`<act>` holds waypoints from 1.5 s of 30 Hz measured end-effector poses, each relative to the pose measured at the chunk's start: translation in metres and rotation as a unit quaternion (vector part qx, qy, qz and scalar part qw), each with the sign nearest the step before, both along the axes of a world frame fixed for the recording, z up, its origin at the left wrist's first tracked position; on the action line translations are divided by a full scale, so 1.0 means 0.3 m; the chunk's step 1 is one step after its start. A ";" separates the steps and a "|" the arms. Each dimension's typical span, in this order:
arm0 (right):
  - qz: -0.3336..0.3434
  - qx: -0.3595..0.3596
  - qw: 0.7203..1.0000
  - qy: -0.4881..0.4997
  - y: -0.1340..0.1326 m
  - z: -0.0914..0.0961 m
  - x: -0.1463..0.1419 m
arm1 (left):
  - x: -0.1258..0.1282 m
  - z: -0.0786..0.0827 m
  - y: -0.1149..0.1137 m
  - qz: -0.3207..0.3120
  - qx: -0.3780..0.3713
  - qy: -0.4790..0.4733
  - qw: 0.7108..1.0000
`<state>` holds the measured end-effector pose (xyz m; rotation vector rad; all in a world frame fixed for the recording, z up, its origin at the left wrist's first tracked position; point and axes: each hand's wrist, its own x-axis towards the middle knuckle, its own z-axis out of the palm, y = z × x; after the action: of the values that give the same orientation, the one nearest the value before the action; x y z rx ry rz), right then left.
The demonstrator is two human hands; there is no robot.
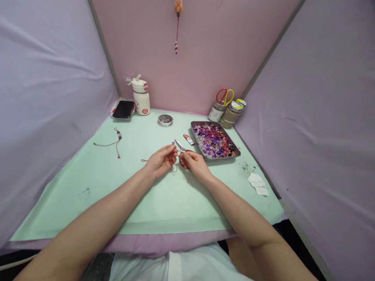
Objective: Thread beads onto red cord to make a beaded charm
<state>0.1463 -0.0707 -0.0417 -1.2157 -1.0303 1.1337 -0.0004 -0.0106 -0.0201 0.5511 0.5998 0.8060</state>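
Being held in the left hand, the cord could be miscut if scissors gripped in the right hand slipped.

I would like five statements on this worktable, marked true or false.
1. The right hand holds small red-handled metal scissors. True.
2. The left hand holds thin dark-red cord. True.
3. The bead-filled rectangular metal tray stands left of both hands. False: the tray stands right of them.
4. A white bottle stands beside a flat black rectangular device. True.
5. Crumpled white tissue lies inside the tray. False: the tissue lies on the pale-green tabletop.
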 end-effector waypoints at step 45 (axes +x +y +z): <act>-0.098 0.103 0.984 -0.108 -0.014 0.030 0.033 | 0.020 -0.069 0.006 0.036 0.276 0.209 0.938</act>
<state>0.1562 -0.0749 -0.0328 -1.2615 -1.1333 0.7363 0.0056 -0.0088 -0.0408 1.2424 0.7880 0.9383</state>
